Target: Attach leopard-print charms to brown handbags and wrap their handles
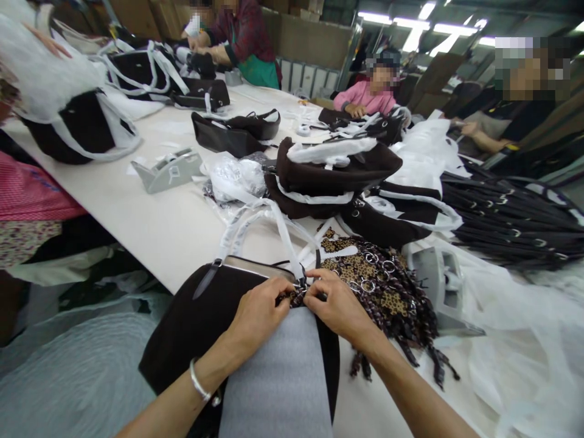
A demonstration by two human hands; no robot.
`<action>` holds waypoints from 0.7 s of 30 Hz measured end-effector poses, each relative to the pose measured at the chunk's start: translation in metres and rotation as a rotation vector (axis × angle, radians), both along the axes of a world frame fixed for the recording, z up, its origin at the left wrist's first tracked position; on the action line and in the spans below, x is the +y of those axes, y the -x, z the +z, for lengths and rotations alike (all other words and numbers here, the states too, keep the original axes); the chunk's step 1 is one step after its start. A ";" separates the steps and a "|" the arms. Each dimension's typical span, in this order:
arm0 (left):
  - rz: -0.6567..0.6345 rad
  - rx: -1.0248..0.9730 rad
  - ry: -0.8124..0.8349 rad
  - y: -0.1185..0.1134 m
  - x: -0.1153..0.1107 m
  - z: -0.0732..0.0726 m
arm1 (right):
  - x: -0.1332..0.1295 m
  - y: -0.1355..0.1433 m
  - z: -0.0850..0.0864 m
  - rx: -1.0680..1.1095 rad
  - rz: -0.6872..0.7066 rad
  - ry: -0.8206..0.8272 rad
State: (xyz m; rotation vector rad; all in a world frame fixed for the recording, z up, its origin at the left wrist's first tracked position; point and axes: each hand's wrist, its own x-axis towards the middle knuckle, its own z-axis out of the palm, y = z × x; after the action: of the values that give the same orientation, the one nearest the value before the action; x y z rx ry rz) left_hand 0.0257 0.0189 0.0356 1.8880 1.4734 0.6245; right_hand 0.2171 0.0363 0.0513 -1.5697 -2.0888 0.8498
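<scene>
A dark brown handbag (191,328) stands in front of me with its top zip partly visible and its handles (285,234) wrapped in white. Grey-white sheet material (278,377) covers part of its near side. At the base of one handle, my left hand (262,316) and my right hand (337,301) meet, fingers pinched round a small leopard-print bag charm (297,298). Fingers hide most of the charm and its fastening. Just right of the bag lies a heap of similar leopard-print charms (392,301) with metal rings.
Brown bags (337,170) with wrapped handles lie beyond the heap. Tape dispensers stand at left (168,170) and right (440,280). Dark straps (511,219) are piled at right, near white wrapping (511,328). Several people work around the table (150,243).
</scene>
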 end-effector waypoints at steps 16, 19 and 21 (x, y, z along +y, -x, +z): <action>0.046 0.067 -0.155 -0.004 -0.021 -0.016 | -0.015 0.003 -0.023 0.240 -0.164 0.125; 0.022 0.107 -0.246 -0.003 -0.022 -0.022 | -0.016 0.004 -0.026 0.283 -0.194 0.170; -0.005 0.158 -0.312 -0.003 -0.023 -0.026 | -0.017 0.005 -0.028 0.303 -0.220 0.198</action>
State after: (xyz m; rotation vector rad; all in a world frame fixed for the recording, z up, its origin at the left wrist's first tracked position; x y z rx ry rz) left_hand 0.0286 -0.0039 0.0097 2.2218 1.5399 0.7536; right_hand 0.2121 0.0190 0.0231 -1.6148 -1.6304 1.1594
